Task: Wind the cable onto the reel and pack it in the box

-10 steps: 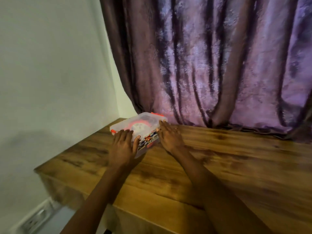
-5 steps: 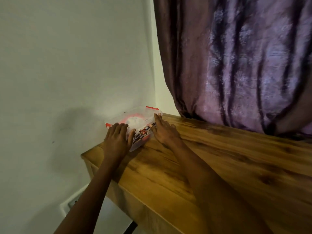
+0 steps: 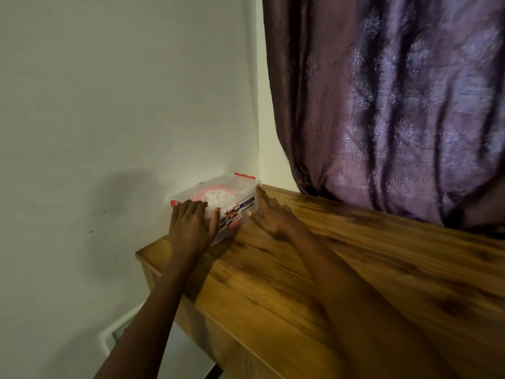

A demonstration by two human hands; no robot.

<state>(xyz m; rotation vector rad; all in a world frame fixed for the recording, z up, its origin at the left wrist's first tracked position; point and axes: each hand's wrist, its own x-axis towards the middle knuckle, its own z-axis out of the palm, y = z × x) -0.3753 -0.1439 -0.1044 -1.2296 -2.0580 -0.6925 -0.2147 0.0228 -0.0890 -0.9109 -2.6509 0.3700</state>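
A clear plastic box (image 3: pixel 235 191) with red latches sits at the far left corner of the wooden table (image 3: pixel 341 269), close to the wall. Its lid is on. Through the lid I see a white reel (image 3: pixel 216 195) ringed with red cable. My left hand (image 3: pixel 192 224) lies flat over the box's near left corner, fingers straight on the lid. My right hand (image 3: pixel 269 213) rests with straight fingers against the box's right side, palm on the table.
A white wall (image 3: pixel 109 119) stands directly behind and left of the box. A purple curtain (image 3: pixel 396 105) hangs along the table's back edge. The table's left edge drops off just beside my left wrist.
Both hands have slid the box left and back toward the corner by the wall. The view has swung left along with it.
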